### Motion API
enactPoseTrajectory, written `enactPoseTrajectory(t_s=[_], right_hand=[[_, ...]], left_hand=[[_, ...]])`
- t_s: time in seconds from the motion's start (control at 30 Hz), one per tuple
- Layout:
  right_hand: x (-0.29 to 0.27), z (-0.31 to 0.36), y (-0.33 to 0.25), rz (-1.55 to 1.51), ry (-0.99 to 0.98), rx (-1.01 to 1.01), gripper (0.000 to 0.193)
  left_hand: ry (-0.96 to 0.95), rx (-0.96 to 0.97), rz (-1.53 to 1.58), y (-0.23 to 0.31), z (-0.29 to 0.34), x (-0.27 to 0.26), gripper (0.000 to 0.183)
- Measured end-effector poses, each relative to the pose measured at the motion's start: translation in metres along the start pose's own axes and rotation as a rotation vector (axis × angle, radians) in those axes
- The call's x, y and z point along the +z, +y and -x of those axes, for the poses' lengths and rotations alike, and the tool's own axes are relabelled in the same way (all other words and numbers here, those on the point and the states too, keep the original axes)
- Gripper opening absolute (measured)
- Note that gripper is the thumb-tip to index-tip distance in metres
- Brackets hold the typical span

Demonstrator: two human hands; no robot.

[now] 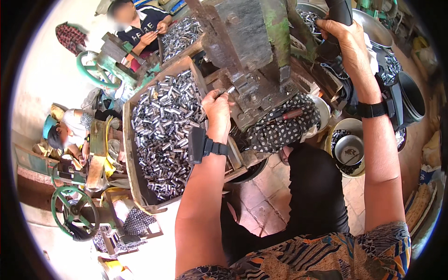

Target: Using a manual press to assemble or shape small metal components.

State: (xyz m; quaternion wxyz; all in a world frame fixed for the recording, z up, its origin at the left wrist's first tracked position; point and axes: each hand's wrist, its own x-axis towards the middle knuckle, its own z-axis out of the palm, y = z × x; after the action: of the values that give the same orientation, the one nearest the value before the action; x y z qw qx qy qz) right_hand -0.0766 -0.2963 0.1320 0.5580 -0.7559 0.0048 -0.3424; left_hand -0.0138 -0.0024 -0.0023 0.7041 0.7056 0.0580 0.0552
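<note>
My left hand (pixel 217 111) is closed in a pinch on a small shiny metal tube (pixel 231 89), held at the tooling of a greasy metal press (pixel 249 44). My right hand (pixel 344 39) is raised at the upper right, its fingers wrapped round a thick black-covered lever handle (pixel 339 13). Beside my left hand stands a wooden tray (pixel 129 158) heaped with short metal tubes (pixel 163 126). Just below the press tooling, a screwdriver with a reddish handle (pixel 292 114) lies on a black polka-dot cloth (pixel 280 133).
Near my right forearm are a bucket (pixel 327 148) holding a metal bowl (pixel 349 150), and a black bin (pixel 413 95). A co-worker (pixel 147 28) handles small parts beyond the tray; another person (pixel 74 128) sits farther left. Green handwheels (pixel 74 211) stand at the left.
</note>
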Motion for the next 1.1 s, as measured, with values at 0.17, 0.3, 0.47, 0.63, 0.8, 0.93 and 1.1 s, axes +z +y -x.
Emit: enactPoseTrajectory(t_s=[0.17, 0.3, 0.47, 0.63, 0.8, 0.93, 1.1], right_hand=[[0.016, 0.03, 0.038, -0.025, 0.145, 0.06, 0.023], [0.021, 0.062, 0.065, -0.071, 0.086, 0.044, 0.036], [0.01, 0.114, 0.065, -0.166, -0.189, 0.296, 0.041], [0.036, 0.185, 0.004, -0.001, -1.055, 0.242, 0.036], [0.084, 0.243, 0.001, 0.317, -1.401, 0.162, 0.033], [0.11, 0.299, 0.091, 0.318, -1.204, 0.185, 0.033], [0.139, 0.329, 0.108, 0.398, -0.8, 0.822, 0.045]], left_hand=[[-0.075, -0.002, -0.135, -0.004, 0.035, -0.047, 0.018], [-0.104, -0.014, -0.33, 0.004, 0.073, -0.088, 0.013], [-0.032, 0.0, -0.273, 0.007, 0.106, -0.128, 0.011], [-0.021, 0.02, -0.216, 0.024, 0.131, -0.143, 0.008], [0.0, 0.068, -0.137, 0.046, 0.148, -0.152, 0.009], [0.012, 0.048, -0.105, 0.04, 0.156, -0.17, 0.011], [0.023, 0.033, 0.054, 0.038, 0.15, -0.192, 0.009]])
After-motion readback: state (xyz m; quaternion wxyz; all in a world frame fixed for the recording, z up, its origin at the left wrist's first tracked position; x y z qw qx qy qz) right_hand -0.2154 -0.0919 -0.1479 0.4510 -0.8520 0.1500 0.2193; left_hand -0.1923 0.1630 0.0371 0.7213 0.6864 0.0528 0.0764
